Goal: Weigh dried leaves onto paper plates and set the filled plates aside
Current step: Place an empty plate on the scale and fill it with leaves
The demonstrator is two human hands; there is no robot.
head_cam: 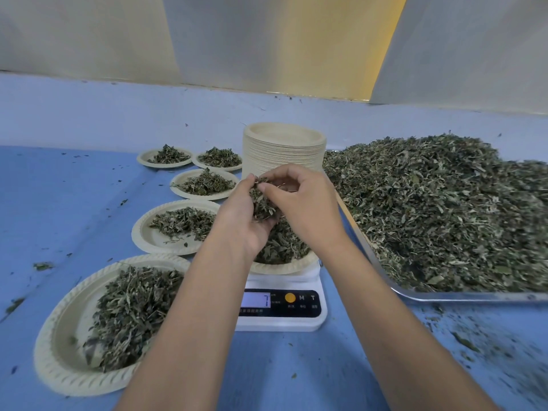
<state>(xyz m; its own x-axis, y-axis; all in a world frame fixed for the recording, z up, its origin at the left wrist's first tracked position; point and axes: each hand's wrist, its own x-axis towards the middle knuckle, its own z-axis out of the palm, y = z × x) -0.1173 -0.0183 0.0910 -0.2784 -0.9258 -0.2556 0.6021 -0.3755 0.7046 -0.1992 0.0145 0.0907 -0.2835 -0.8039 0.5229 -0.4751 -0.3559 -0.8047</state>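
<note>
Leaves (262, 203) lay cupped in the left hand (237, 223) above the scale (281, 320); the right hand (305, 206) pinched at them from beside. Plate (286, 266) on the scale sat directly beneath both hands, so release should drop leaves straight down.

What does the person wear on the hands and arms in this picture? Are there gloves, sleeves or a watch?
Nothing worn is visible. The left hand and the right hand are bare, without gloves. Both forearms are uncovered down to the lower edge of the picture, so no sleeve shows. No watch or bracelet is seen at either wrist. Whether a finger carries a ring cannot be told.
</note>
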